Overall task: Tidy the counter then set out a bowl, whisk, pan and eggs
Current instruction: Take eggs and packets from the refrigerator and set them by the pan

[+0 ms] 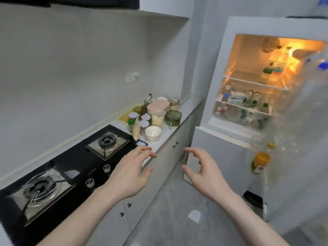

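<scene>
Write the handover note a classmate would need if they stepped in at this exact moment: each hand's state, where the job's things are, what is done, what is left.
Left hand: open, holds nothing, above the counter edge by the stove.
Right hand: open, fingers loosely curled, holds nothing, in front of the fridge.
White bowl: upright on the counter, beside the cluster of jars and the green glass cup.
Fridge door stands open, light on; eggs cannot be made out inside.
No whisk or pan in view.
Done: bowl looks set out.
Left: tidy the jars; fetch whisk, pan, eggs.
</scene>
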### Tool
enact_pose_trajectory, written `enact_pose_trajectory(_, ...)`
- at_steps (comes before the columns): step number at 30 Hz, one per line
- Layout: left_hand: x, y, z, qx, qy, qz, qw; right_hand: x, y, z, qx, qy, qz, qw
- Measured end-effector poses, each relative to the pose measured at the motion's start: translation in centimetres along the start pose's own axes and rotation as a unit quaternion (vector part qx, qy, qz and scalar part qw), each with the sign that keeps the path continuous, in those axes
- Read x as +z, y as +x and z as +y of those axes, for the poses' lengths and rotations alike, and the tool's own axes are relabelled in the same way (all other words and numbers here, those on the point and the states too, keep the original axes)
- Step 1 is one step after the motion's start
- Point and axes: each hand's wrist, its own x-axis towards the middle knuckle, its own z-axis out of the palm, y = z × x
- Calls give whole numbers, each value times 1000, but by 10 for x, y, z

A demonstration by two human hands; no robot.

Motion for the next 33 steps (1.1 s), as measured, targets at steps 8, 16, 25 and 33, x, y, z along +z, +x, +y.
enact_pose_trajectory(8,31,74,78,131,-13,-56,990,-101,-34,62,74,-67,227,969)
enact_pose_trajectory(16,62,139,122,231,-29,-89,968,-153,-53,93,144,-143,440,875)
enact_pose_trajectory(25,68,188,129,282,-49,-91,954,-172,-35,125,215,-182,523,804)
enact_pose_trajectory(33,77,215,114,307,-61,-94,945,-161,-14,119,240,-199,557,770)
